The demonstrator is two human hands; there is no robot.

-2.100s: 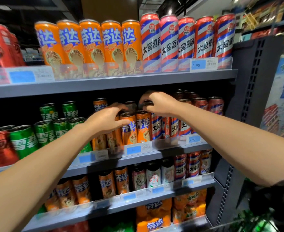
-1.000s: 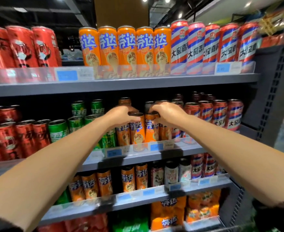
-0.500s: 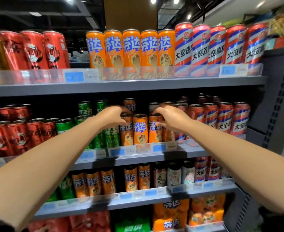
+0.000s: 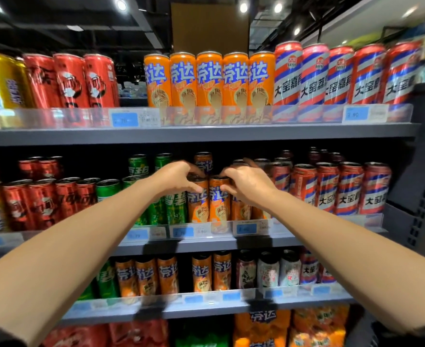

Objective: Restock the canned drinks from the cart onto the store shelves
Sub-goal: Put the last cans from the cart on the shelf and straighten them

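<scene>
A grey metal shelving unit (image 4: 206,135) w/ several tiers is seen filled w/ cans. On the top tier, tall orange cans (image 4: 209,80) are stood betw. red cans (image 4: 70,81) and red-white-blue striped cans (image 4: 314,73). On the middle shelf (image 4: 201,244), red, green (image 4: 107,190) and striped cans flank the orange canned drinks at centre front. Blue price tags (image 4: 125,118) are clipped along the clear rails. The left hand (image 4: 175,177) is curled over the top of one orange drink can (image 4: 197,204); fingers are wrapped on its rim. The right hand (image 4: 246,182) is curled round the neighbouring orange can (image 4: 219,201), pinched at its top. Both cans are stood upright, touching, just behind the rail.
</scene>
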